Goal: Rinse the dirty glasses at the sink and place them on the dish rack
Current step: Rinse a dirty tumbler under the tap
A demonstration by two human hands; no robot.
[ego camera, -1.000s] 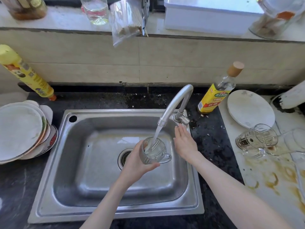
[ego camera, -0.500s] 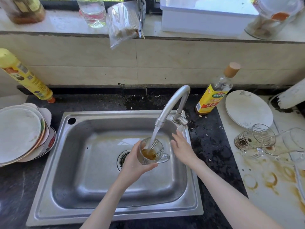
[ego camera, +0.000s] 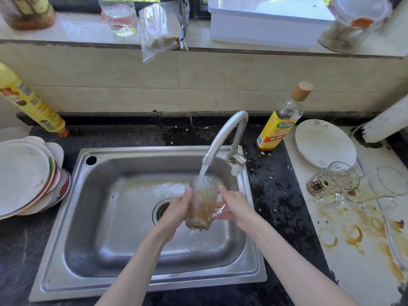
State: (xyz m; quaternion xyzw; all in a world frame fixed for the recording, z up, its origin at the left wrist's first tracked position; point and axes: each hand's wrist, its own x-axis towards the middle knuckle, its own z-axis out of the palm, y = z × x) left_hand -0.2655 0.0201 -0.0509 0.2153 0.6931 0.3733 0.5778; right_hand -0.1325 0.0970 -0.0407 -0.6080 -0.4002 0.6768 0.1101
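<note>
Blurring glass (ego camera: 200, 206) between both hands (ego camera: 177, 209), handle hidden.

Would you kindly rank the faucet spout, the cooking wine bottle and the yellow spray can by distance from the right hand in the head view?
From the right hand:
1. Faucet spout, just above it, over the sink.
2. Cooking wine bottle, behind and to the right, on the counter.
3. Yellow spray can, far left, by the wall.
</note>
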